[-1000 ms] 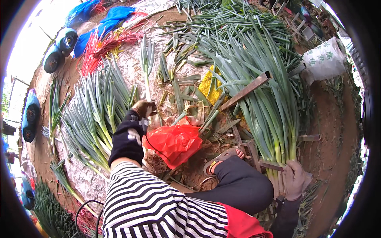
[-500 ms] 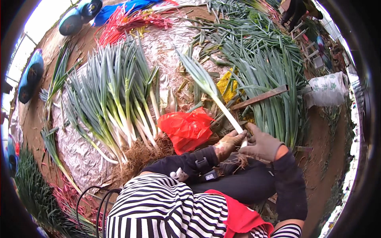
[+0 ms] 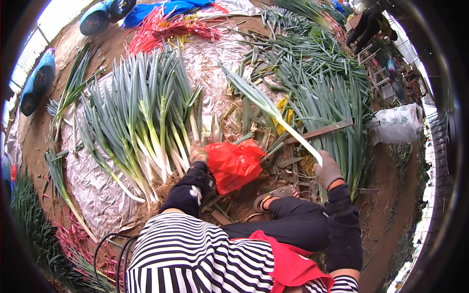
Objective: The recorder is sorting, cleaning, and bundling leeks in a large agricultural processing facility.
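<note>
In my gloved right hand (image 3: 328, 172) is a single long green onion (image 3: 293, 131), gripped near its root end, its white stalk and green leaves slanting up to the left. My left hand (image 3: 199, 153) is at the right side of the large pile of green onions (image 3: 146, 110), close to the white stalks and just left of a crumpled red plastic bag (image 3: 233, 165). Motion smears its fingers, so their pose is unclear. Brown roots (image 3: 161, 189) show at the pile's lower end, partly behind my left sleeve.
A silvery sheet (image 3: 93, 180) lies under the pile. To the right, more green onions (image 3: 337, 117) rest behind a metal bar (image 3: 325, 131). Loose leaves and scraps litter the middle ground. Red strips (image 3: 161, 29) lie far off; a white printed sack (image 3: 398, 124) is at right.
My left hand has left the green onion's root end and moved left to the pile. My right hand keeps the green onion, shifted slightly right and up. My sandalled foot now shows.
</note>
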### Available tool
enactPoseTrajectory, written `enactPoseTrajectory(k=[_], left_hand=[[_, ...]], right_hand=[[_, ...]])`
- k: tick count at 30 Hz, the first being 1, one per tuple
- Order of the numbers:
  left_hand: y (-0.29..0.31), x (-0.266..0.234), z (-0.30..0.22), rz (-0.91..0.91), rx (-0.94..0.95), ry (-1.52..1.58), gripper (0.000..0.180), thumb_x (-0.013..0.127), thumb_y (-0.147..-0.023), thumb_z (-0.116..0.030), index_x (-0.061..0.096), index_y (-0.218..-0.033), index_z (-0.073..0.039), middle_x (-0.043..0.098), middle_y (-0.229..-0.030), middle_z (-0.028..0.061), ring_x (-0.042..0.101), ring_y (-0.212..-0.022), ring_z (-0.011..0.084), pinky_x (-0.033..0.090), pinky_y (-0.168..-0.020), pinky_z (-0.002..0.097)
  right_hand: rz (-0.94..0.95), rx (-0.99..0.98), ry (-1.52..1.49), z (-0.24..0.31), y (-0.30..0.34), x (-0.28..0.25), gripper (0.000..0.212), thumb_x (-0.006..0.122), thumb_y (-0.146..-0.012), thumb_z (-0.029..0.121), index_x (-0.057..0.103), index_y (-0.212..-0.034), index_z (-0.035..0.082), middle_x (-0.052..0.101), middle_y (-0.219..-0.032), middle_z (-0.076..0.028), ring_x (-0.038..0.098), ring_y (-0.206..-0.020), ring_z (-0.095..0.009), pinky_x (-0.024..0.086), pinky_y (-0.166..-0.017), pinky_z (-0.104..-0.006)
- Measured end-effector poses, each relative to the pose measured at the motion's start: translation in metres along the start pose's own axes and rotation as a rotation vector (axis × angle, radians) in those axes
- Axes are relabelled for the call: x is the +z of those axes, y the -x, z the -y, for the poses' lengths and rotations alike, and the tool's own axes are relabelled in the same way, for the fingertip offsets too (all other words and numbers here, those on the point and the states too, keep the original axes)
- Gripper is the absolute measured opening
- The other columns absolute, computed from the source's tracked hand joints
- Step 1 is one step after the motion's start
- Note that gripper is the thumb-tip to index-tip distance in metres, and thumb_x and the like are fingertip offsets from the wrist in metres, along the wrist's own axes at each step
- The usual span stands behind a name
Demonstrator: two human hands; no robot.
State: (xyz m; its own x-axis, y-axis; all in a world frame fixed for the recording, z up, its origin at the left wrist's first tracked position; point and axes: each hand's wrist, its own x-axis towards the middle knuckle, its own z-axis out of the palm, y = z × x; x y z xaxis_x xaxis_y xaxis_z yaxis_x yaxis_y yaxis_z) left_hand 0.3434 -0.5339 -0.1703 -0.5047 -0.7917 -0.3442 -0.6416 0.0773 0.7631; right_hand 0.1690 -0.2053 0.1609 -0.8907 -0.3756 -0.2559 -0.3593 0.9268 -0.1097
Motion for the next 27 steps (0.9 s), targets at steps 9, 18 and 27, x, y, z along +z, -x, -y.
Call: enactPoseTrajectory(k=[9, 18, 27], left_hand=[[-0.004, 0.014, 0.022, 0.161, -0.118, -0.758, 0.033, 0.056, -0.088, -0.023, 0.063, -0.114, -0.003, 0.068, -0.113, 0.0158, 0.067, -0.104, 0.0286, 0.055, -0.088, 0.0403], [-0.025, -0.057, 0.001, 0.331, -0.187, -0.444, 0.052, 0.074, -0.066, -0.03, 0.067, -0.109, -0.001, 0.067, -0.114, 0.02, 0.065, -0.106, 0.0303, 0.051, -0.092, 0.0363], [0.018, -0.065, -0.054, 0.779, -0.355, 1.242, 0.023, 0.057, -0.095, -0.023, 0.059, -0.109, -0.004, 0.063, -0.077, 0.0076, 0.062, -0.066, 0.022, 0.055, -0.063, 0.0351]], right_hand=[[0.18, -0.034, -0.036, -0.007, 0.005, 0.002, 0.049, 0.066, -0.084, 0.018, 0.049, -0.127, 0.002, 0.064, -0.105, -0.024, 0.062, -0.097, -0.04, 0.049, -0.085, -0.043], [0.15, -0.03, -0.033, -0.006, 0.006, 0.0, 0.053, 0.06, -0.083, 0.018, 0.047, -0.131, 0.002, 0.061, -0.115, -0.024, 0.06, -0.103, -0.039, 0.047, -0.089, -0.0426], [0.212, -0.11, -0.1, -0.022, -0.008, 0.008, 0.05, 0.068, -0.078, 0.029, 0.059, -0.119, 0.002, 0.064, -0.11, -0.022, 0.062, -0.101, -0.036, 0.049, -0.088, -0.0389]])
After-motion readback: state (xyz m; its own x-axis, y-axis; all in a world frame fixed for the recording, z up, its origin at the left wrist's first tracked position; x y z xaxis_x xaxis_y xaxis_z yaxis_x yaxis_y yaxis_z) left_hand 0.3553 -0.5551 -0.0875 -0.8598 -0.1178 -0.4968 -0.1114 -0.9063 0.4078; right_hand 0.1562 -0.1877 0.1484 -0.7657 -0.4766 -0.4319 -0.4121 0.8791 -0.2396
